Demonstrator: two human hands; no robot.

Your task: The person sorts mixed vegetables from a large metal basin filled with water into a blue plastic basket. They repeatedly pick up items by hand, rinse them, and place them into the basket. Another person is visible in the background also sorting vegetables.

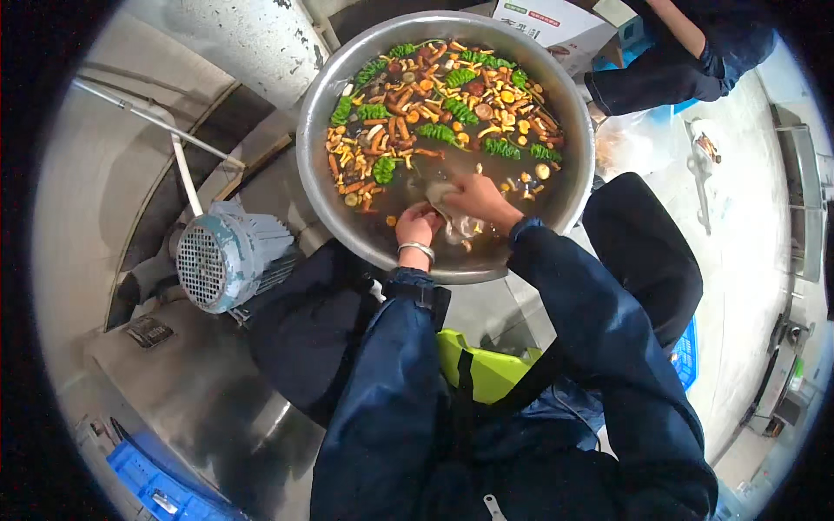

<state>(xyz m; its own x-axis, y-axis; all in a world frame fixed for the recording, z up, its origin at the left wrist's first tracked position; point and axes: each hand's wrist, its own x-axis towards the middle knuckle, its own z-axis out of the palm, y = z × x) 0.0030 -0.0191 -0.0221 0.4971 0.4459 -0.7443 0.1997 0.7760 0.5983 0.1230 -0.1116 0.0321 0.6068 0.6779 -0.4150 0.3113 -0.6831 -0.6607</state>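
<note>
A large round metal basin (313, 163) holds murky brown water with many small brown and yellow mushrooms (397, 133) and curled green leaves (438, 133) floating in it. Over the near side of the water, my right hand (485, 200) grips the upper part of a pale, limp piece (459, 223); whether it is mushroom or cloth I cannot tell. My left hand (417, 228), with a metal bangle at the wrist, has its fingers curled at the piece's left edge. Part of the piece hangs down to the water near a few loose bits of mushroom.
A grey electric motor (225, 257) stands left of the basin. Behind the basin's right rim is a printed cardboard box (554, 29). Another person's forearm (681, 26) shows at upper right, near a clear plastic bag (632, 143). A blue crate (153, 485) lies at lower left.
</note>
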